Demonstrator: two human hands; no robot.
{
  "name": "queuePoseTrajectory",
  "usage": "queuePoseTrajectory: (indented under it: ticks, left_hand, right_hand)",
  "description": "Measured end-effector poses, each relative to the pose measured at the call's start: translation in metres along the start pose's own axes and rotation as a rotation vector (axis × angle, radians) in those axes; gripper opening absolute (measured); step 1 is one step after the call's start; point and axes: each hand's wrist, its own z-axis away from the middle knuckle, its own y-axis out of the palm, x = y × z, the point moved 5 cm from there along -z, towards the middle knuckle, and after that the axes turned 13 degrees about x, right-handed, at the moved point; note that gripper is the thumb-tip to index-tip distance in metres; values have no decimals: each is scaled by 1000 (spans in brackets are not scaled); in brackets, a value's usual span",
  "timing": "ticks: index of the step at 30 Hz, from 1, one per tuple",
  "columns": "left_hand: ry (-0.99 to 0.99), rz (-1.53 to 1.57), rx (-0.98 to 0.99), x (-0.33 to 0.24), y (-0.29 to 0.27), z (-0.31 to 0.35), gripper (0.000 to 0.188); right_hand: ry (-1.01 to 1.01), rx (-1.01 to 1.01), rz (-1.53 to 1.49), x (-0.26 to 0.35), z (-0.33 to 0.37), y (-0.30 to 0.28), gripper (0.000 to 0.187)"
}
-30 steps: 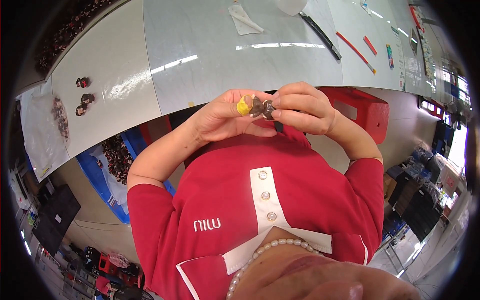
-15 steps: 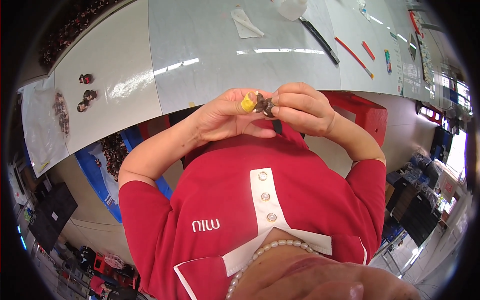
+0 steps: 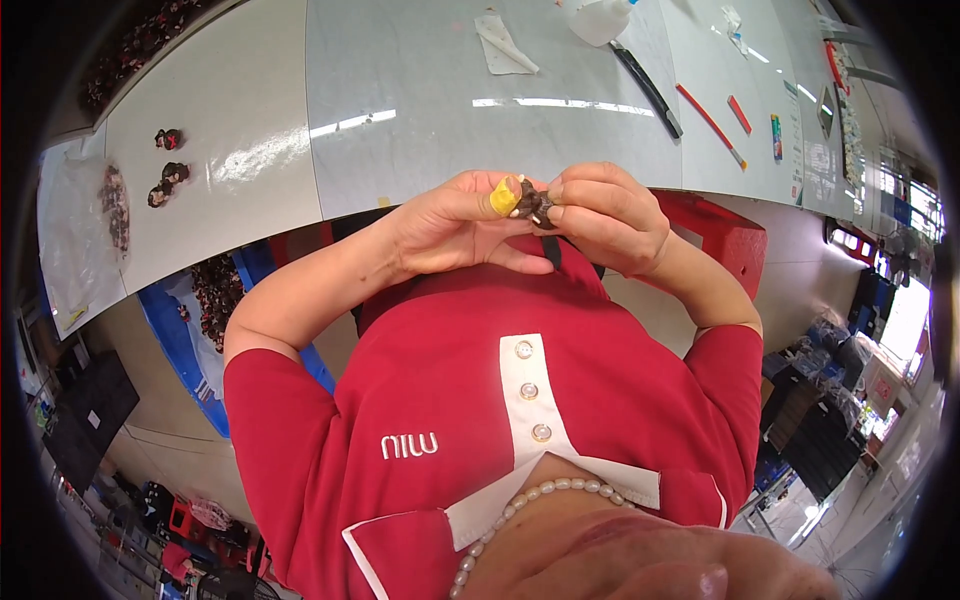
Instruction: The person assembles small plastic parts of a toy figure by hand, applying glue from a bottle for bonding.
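pale desk (image 3: 410,150) up front, little brown figurine (image 3: 536,204) by its near edge, pinched between left hand (image 3: 452,228) and right hand (image 3: 618,222), so neither's nearer; fingers hide its long axis, can't tell.

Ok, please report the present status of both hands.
Left hand and right hand gripping. Small, dark-brown, lumpy piece held between them. Right hand's fingers partly hide it.

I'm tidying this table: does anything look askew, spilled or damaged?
No spill stands out. The white sheet across the table looks slightly untidy: it lies at a slant, one edge folded over. The dark piece between the left hand and right hand is too covered to judge for damage.
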Motion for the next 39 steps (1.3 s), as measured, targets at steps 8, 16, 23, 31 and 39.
queuePoseTrajectory:
  ticks: [8, 16, 23, 31, 39]
  left_hand:
    - [12, 29, -3, 2, -4, -2, 38]
    - [12, 27, 5, 3, -1, -3, 40]
    - [-12, 1, 14, 3, 2, -3, 39]
    - [-54, -11, 3, 4, 6, -1, 42]
    - [-55, -55, 0, 3, 6, 0, 45]
  right_hand:
    - [49, -42, -4, -4, 6, 5, 35]
    - [72, -72, -10, -3, 7, 3, 30]
    - [62, -69, 11, 0, 4, 1, 28]
    - [-21, -2, 10, 8, 1, -4, 28]
    - [-97, -20, 59, 10, 1, -4, 25]
